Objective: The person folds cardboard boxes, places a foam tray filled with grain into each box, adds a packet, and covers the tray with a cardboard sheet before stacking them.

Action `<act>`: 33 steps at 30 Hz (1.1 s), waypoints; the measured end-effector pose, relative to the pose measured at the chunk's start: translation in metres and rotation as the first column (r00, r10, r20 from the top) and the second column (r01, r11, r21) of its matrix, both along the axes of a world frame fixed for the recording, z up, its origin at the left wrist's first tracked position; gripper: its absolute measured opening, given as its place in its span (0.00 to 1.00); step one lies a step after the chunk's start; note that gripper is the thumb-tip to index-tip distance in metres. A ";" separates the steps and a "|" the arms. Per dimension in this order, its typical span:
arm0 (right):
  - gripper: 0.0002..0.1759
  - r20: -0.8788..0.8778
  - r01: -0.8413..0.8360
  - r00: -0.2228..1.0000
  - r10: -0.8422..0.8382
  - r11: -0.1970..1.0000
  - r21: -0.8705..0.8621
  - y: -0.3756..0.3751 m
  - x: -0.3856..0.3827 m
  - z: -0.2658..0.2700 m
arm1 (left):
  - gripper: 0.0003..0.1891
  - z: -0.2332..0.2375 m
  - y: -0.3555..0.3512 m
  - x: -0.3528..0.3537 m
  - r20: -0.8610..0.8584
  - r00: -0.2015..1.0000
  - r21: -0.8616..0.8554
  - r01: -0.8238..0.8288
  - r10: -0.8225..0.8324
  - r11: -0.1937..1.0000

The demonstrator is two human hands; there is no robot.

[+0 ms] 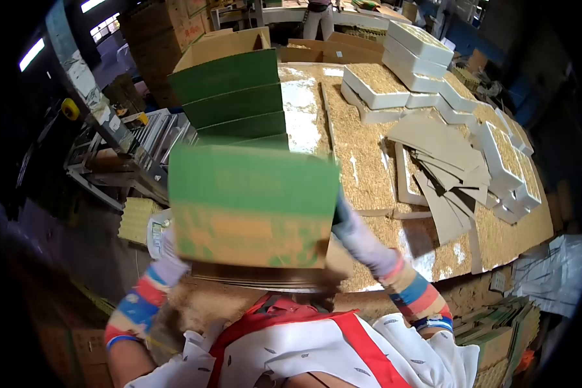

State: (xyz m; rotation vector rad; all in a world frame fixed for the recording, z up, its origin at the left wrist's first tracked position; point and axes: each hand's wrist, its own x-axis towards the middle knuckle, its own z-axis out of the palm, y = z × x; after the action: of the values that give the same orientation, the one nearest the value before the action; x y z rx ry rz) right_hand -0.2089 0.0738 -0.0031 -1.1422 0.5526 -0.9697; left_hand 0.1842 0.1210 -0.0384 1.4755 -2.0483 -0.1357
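Observation:
A green and brown cardboard box point(252, 207), blurred by motion, is held up in front of my body. My left hand point(168, 242) is at its left side, with the fingers mostly hidden behind the box. At the right side is my right hand point(343, 216), its fingers also largely out of sight against the cardboard. Both arms wear striped sleeves. Flat brown cardboard point(258, 275) lies beneath the held box. Just beyond it, a stack of open green boxes point(233, 84) stands on the table.
White trays point(420, 48) filled with straw-coloured material are stacked at the table's far right. Grey cardboard sheets point(443, 161) lie fanned out before them. A metal roller frame point(158, 139) stands at left. Another person point(318, 19) stands beyond the table point(362, 155).

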 end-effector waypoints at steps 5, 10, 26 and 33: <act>0.51 -0.707 -0.276 0.611 -0.357 0.741 -0.613 0.019 0.001 -0.049 | 0.31 -0.043 -0.016 0.038 0.089 0.936 0.433 -0.344 0.340 0.833; 0.32 -0.642 0.081 0.618 -0.454 0.849 -0.522 -0.089 -0.070 -0.074 | 0.38 0.054 -0.046 -0.016 -0.340 0.851 0.576 -0.148 0.401 0.804; 0.54 -0.953 0.418 -0.014 -0.303 0.864 -0.281 -0.260 -0.166 -0.179 | 0.30 0.044 -0.069 -0.004 -0.282 0.900 0.368 -0.218 0.332 0.904; 0.42 -0.726 0.350 0.649 -0.224 0.936 0.024 -0.238 -0.154 -0.151 | 0.29 0.039 -0.064 0.007 -0.289 0.894 0.335 -0.240 0.342 0.911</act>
State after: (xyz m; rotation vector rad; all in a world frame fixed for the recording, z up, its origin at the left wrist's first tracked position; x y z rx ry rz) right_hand -0.3624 -0.1639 -0.1539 -1.2919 1.4730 -0.6886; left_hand 0.1915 0.0571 0.0003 1.7804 -1.5513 -0.5531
